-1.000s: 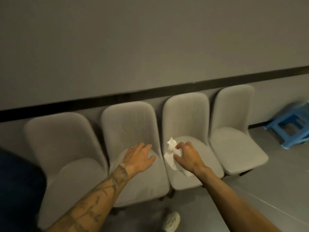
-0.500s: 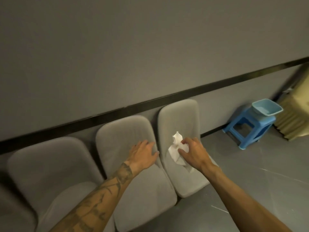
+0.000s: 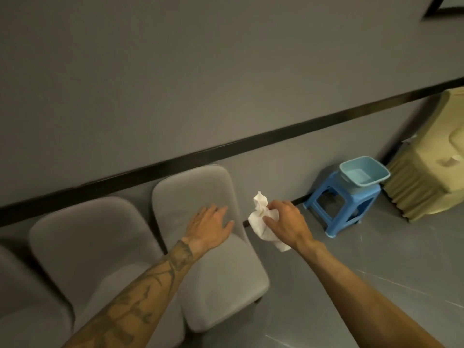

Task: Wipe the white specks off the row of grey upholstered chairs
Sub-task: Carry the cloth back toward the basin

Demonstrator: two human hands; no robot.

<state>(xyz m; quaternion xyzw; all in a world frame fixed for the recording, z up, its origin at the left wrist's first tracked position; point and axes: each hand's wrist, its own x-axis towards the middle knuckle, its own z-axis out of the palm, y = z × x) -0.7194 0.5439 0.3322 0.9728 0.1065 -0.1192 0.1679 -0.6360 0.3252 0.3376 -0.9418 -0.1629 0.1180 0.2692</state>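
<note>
Step is looking like wiping the end chair [image 3: 226, 285]: left hand [image 3: 209, 226] is lying spread on its backrest, right hand [image 3: 283, 222] is pinching crumpled tissue [image 3: 261, 222] just right of that chair, off the fabric; next move is needing tissue brought onto its upholstery.

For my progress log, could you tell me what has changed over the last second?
Both hands moved right: the left hand from farther left onto the end chair, the right hand carrying the tissue past that chair's outer edge. Unchanged: the grip on the tissue, the open left hand.
</note>
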